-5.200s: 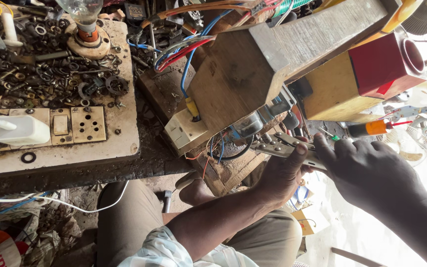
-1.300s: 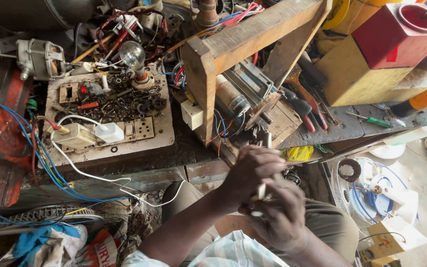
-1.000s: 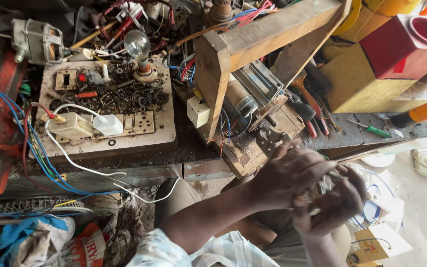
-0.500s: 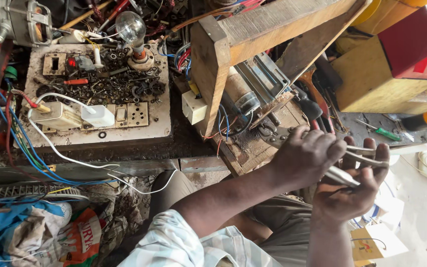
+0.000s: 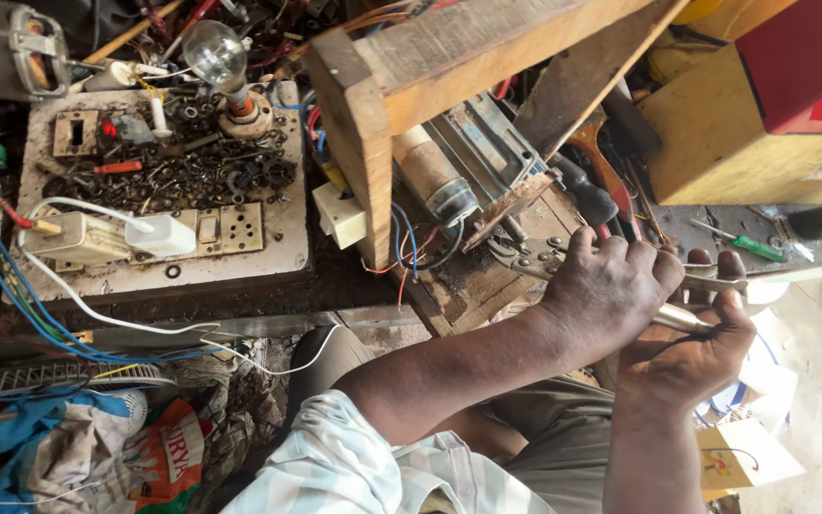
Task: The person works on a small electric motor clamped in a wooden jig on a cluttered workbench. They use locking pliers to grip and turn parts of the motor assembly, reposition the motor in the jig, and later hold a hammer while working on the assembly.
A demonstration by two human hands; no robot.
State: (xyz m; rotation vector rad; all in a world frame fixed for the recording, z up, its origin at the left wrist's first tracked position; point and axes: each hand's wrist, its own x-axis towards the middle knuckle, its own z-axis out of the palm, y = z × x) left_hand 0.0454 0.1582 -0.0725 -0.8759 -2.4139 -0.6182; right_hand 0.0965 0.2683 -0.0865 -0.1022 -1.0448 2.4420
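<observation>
Left hand (image 5: pixel 611 286) fingers closed over pliers (image 5: pixel 544 255) | right hand (image 5: pixel 692 347) clasping metal rod (image 5: pixel 687 319), below wooden frame (image 5: pixel 373 143) | best done: steady rod, squeeze squarely.

Pretty cluttered worktop (image 5: pixel 335 286) here. A white switchboard panel (image 5: pixel 159 190) is laid flat on the left, and a heap of dark washers and screws (image 5: pixel 192 176) is spread over its upper half. A clear light bulb (image 5: pixel 213 55) is mounted in a holder at the panel's top edge. A white plug (image 5: pixel 159 235) is seated beside the sockets, with a white cable trailed off toward the blue wires (image 5: pixel 11 305). A grey motor (image 5: pixel 7 48) is tucked into the top left corner. A wooden frame (image 5: pixel 401 86) is stood in the middle, a yellow box (image 5: pixel 725 133) and a red container (image 5: pixel 801 57) are stacked on the right, and a green screwdriver (image 5: pixel 749 246) is left lying near them.
</observation>
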